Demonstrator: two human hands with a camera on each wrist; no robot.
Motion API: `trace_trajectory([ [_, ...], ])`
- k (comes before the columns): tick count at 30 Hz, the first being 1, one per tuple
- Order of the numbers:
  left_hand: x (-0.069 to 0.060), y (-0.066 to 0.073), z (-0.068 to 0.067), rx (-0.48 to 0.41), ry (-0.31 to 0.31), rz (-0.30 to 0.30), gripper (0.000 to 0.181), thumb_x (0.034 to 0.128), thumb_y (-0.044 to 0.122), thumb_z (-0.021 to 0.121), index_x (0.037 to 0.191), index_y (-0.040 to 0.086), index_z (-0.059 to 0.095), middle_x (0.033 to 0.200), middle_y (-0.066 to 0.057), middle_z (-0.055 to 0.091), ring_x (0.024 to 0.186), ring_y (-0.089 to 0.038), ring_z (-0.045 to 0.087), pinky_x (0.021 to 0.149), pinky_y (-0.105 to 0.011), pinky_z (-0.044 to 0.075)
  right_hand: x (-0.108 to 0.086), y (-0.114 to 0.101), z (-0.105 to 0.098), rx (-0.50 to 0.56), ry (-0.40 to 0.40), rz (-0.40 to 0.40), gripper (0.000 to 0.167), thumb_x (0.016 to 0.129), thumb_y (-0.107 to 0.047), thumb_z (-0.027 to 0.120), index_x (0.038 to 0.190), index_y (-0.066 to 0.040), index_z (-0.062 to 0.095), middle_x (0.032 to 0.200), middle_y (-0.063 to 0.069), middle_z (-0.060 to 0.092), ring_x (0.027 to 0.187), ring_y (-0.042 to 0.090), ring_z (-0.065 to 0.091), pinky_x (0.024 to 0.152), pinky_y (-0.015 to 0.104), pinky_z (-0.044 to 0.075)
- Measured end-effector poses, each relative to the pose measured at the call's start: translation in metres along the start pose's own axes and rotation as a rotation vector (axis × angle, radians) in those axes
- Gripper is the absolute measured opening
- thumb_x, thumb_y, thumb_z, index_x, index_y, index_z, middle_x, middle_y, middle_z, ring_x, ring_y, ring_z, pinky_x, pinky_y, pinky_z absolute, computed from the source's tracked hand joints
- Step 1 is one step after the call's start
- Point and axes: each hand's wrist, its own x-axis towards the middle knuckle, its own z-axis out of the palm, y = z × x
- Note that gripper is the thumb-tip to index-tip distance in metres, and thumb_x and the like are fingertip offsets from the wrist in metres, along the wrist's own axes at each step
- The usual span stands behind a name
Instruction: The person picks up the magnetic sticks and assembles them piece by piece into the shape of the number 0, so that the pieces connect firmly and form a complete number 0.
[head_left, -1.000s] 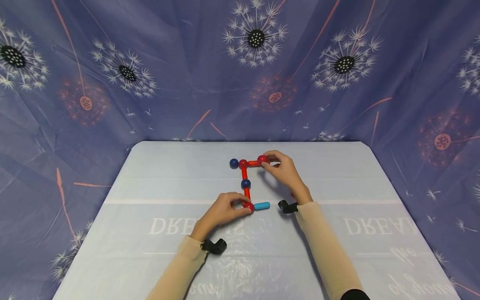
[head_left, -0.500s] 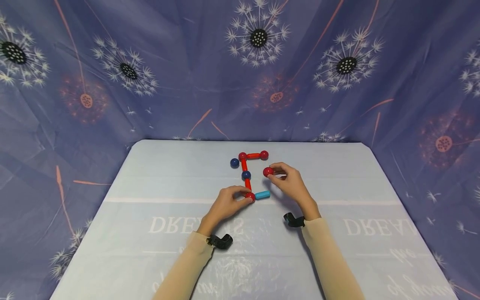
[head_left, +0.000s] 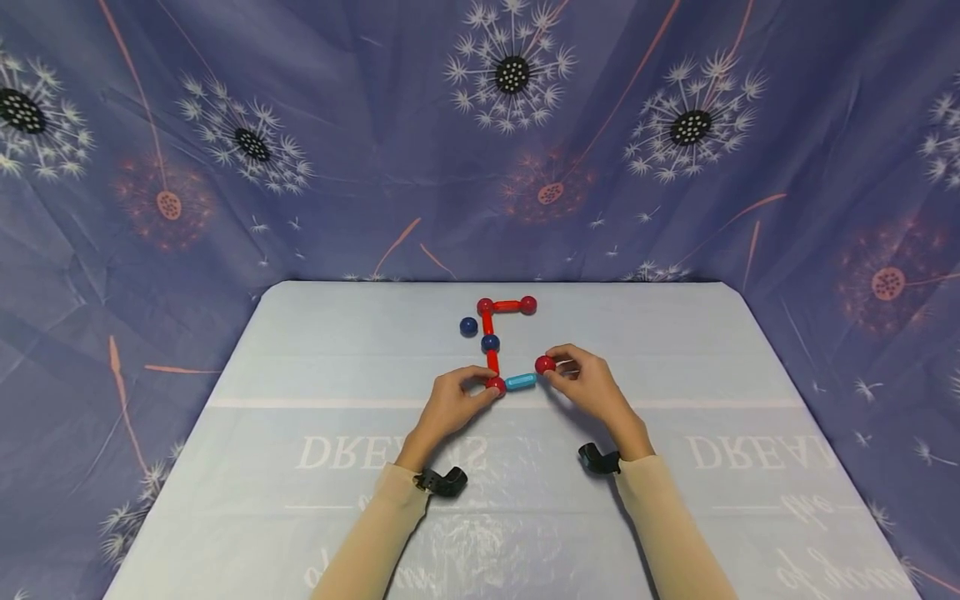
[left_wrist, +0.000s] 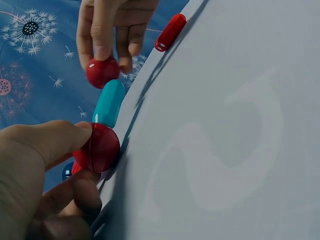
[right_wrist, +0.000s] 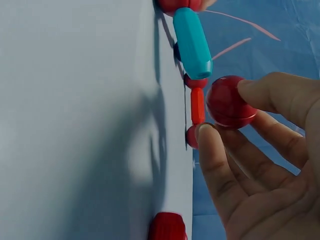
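Observation:
My left hand (head_left: 455, 406) pinches a red ball (left_wrist: 103, 147) at the near end of a chain of balls and rods. From that ball a light-blue rod (head_left: 521, 382) sticks out to the right. Between thumb and fingers, my right hand (head_left: 591, 385) holds another red ball (right_wrist: 231, 102) just beyond the rod's free end, with a small gap in the right wrist view. Away from me, the chain runs through a red rod, a blue ball (head_left: 490, 343) and a second red rod (head_left: 487, 322) to a red corner ball (head_left: 485, 307). A red rod (head_left: 507, 306) there leads right to a red end ball (head_left: 528, 305).
A loose blue ball (head_left: 468, 327) lies left of the chain. One red rod (left_wrist: 171, 32) lies on the white-covered table (head_left: 300, 367), beyond my right hand in the left wrist view. A patterned purple cloth (head_left: 360, 167) hangs behind the table.
My right hand has come away from the chain's far end with a red ball and moved nearer, towards the light-blue rod. My left hand and the chain have shifted slightly away from me.

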Motion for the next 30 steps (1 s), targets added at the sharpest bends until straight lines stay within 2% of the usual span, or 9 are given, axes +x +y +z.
trace_trajectory([
  [3, 0.000, 0.000, 0.001, -0.031, 0.006, -0.005, 0.021, 0.0904, 0.023, 0.081, 0.111, 0.020, 0.078, 0.113, 0.003, 0.076, 0.102, -0.015, 0.066, 0.090, -0.037, 0.054, -0.005, 0.001, -0.001, -0.019, -0.023, 0.021, 0.032, 0.094, -0.013, 0.074, 0.125, -0.008, 0.068, 0.123, 0.014, 0.071, 0.102, 0.028, 0.072, 0.083, 0.042, 0.060],
  [6, 0.001, 0.000, 0.002, -0.060, 0.010, -0.011, 0.021, 0.0897, 0.023, 0.081, 0.110, 0.020, 0.078, 0.112, 0.002, 0.076, 0.119, -0.019, 0.066, 0.106, -0.044, 0.049, -0.006, 0.001, -0.002, -0.040, -0.049, 0.028, 0.031, 0.094, -0.012, 0.074, 0.124, -0.007, 0.068, 0.121, 0.014, 0.071, 0.100, 0.026, 0.072, 0.079, 0.039, 0.059],
  [12, 0.001, 0.000, 0.002, -0.073, 0.008, -0.021, 0.022, 0.0891, 0.022, 0.082, 0.111, 0.019, 0.079, 0.112, 0.002, 0.077, 0.122, -0.022, 0.065, 0.109, -0.046, 0.048, -0.006, 0.002, -0.002, -0.057, -0.102, 0.059, 0.031, 0.093, -0.014, 0.075, 0.123, -0.008, 0.068, 0.115, 0.012, 0.073, 0.097, 0.023, 0.071, 0.081, 0.039, 0.058],
  [19, 0.000, 0.000, 0.004, -0.074, 0.009, -0.039, 0.023, 0.0893, 0.022, 0.081, 0.112, 0.018, 0.078, 0.113, 0.000, 0.077, 0.124, -0.023, 0.064, 0.109, -0.046, 0.047, -0.006, 0.004, -0.001, -0.064, -0.121, 0.057, 0.028, 0.092, -0.014, 0.076, 0.119, -0.008, 0.069, 0.112, 0.009, 0.073, 0.096, 0.021, 0.070, 0.084, 0.040, 0.058],
  [23, 0.000, -0.001, 0.004, -0.074, 0.022, -0.044, 0.023, 0.0902, 0.022, 0.081, 0.112, 0.017, 0.078, 0.113, 0.000, 0.077, 0.124, -0.022, 0.064, 0.110, -0.046, 0.047, -0.006, 0.004, -0.003, -0.093, -0.168, 0.064, 0.024, 0.093, -0.017, 0.077, 0.115, -0.009, 0.071, 0.106, 0.006, 0.073, 0.094, 0.020, 0.068, 0.080, 0.038, 0.058],
  [26, 0.001, -0.001, 0.004, -0.075, 0.029, -0.049, 0.023, 0.0904, 0.021, 0.081, 0.113, 0.016, 0.077, 0.113, 0.000, 0.077, 0.124, -0.022, 0.065, 0.110, -0.045, 0.047, -0.006, 0.004, -0.007, -0.097, -0.199, 0.064, 0.023, 0.094, -0.019, 0.075, 0.115, -0.011, 0.071, 0.108, 0.006, 0.073, 0.096, 0.021, 0.069, 0.077, 0.035, 0.057],
  [30, 0.001, 0.000, 0.004, -0.085, 0.026, -0.052, 0.023, 0.0901, 0.021, 0.081, 0.113, 0.016, 0.078, 0.113, 0.000, 0.077, 0.123, -0.021, 0.065, 0.110, -0.044, 0.047, -0.008, 0.007, -0.020, -0.064, -0.158, 0.050, 0.025, 0.097, -0.019, 0.073, 0.118, -0.008, 0.070, 0.113, 0.009, 0.073, 0.097, 0.024, 0.071, 0.074, 0.035, 0.057],
])
